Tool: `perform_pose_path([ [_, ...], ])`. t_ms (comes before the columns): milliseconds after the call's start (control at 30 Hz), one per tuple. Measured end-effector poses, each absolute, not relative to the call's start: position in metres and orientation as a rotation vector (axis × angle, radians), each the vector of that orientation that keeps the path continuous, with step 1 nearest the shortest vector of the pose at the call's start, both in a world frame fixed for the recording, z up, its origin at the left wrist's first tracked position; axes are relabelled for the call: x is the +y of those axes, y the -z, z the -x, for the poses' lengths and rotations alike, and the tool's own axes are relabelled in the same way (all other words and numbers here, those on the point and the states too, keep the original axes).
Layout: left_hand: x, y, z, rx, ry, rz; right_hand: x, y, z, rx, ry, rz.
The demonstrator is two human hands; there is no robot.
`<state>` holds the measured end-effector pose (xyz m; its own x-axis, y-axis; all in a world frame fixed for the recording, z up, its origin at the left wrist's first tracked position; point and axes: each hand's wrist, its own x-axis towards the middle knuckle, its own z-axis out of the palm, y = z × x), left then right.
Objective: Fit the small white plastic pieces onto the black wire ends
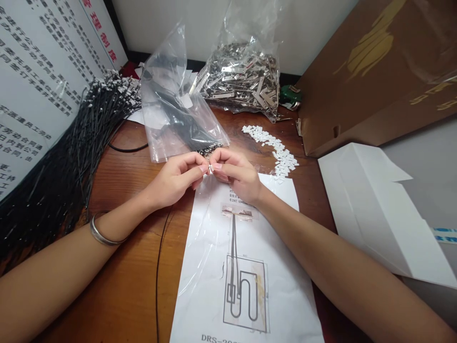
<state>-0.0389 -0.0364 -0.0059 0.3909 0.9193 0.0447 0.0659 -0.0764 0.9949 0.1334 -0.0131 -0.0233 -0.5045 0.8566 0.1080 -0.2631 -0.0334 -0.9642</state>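
Note:
My left hand [180, 176] and my right hand [235, 172] meet above the top of a printed drawing sheet [210, 267]. Both are closed, thumbs and forefingers pinching a small white connector [210, 168] between the fingertips. Fingers cover most of it. A thin black wire [159, 267] runs from beneath my left hand down toward the near edge; whether it joins the connector is hidden. Just behind the fingertips lie small metal parts [207, 150] at the edge of a clear plastic bag [157, 138]. Loose white connector housings [283, 159] are spread to the right of my right hand.
At the left lies a thick bundle of black wires [71, 157] with white ends. A clear bag of metal strips [246, 81] stands at the back beside a green object [291, 96]. To the right are a brown box [374, 85] and a folded white box [371, 209].

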Motion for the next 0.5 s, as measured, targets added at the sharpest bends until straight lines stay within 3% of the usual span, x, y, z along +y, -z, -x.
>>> perform_pose_path([
  [500,-0.0355,0.0074,0.0376,0.985,-0.939,-1.469,-0.0169,0.0228,-0.13,-1.427,-1.547,0.743],
])
